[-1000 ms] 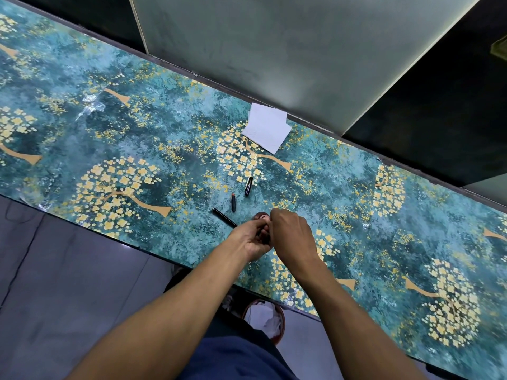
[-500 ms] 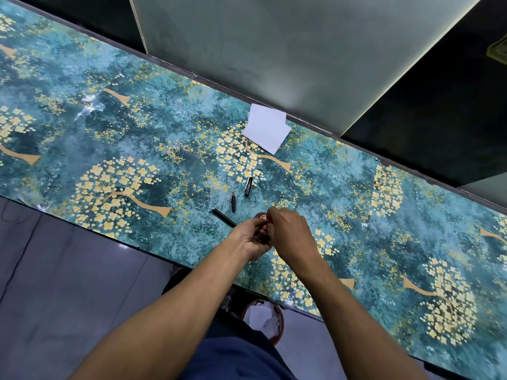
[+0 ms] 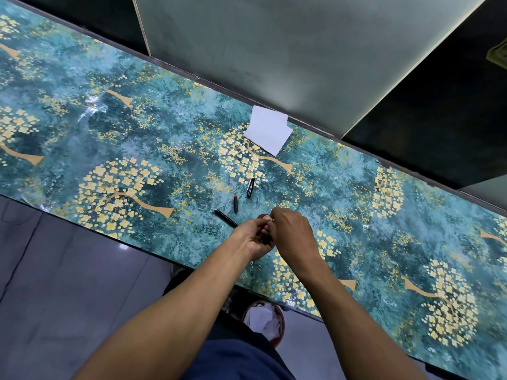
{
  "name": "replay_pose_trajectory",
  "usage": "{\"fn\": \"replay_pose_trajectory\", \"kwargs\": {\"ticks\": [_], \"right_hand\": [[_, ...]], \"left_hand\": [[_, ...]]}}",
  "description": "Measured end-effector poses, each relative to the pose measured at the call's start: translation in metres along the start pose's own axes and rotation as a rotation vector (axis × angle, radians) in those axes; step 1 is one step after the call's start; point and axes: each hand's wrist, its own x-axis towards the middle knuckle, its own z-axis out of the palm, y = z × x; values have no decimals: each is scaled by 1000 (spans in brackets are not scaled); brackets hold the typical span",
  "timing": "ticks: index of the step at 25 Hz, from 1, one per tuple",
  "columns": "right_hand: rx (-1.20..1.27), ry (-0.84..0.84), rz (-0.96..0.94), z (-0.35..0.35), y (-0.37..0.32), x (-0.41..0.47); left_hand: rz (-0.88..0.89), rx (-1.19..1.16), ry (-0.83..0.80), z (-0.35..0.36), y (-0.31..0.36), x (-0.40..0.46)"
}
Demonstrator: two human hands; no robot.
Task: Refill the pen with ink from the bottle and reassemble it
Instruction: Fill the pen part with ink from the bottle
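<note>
My two hands meet near the table's (image 3: 164, 149) front edge over a small dark ink bottle (image 3: 269, 237), which they mostly hide. My left hand (image 3: 251, 238) wraps the bottle's body. My right hand (image 3: 292, 231) has its fingertips pinched on the reddish-brown round cap (image 3: 264, 216) at the top. Three pen parts lie just beyond the hands. These are a long black barrel (image 3: 225, 217) on the left, a short section with a red tip (image 3: 235, 203), and a black cap (image 3: 250, 187).
A folded white tissue (image 3: 267, 130) lies near the table's far edge, below a grey wall panel (image 3: 274, 50). A small bin (image 3: 264, 322) with white scraps stands on the grey floor under the table, beside my leg.
My right hand's fingers have shifted slightly at the top of the bottle. The left hand and the pen parts stay in place.
</note>
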Motion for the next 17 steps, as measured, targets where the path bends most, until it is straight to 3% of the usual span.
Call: {"fn": "replay_pose_trajectory", "kwargs": {"ticks": [11, 17], "right_hand": [[-86, -18, 78, 2, -1, -4], [-20, -57, -38, -3, 3, -2]], "left_hand": [[0, -28, -7, 1, -2, -1], [2, 43, -1, 1, -1, 1]]}}
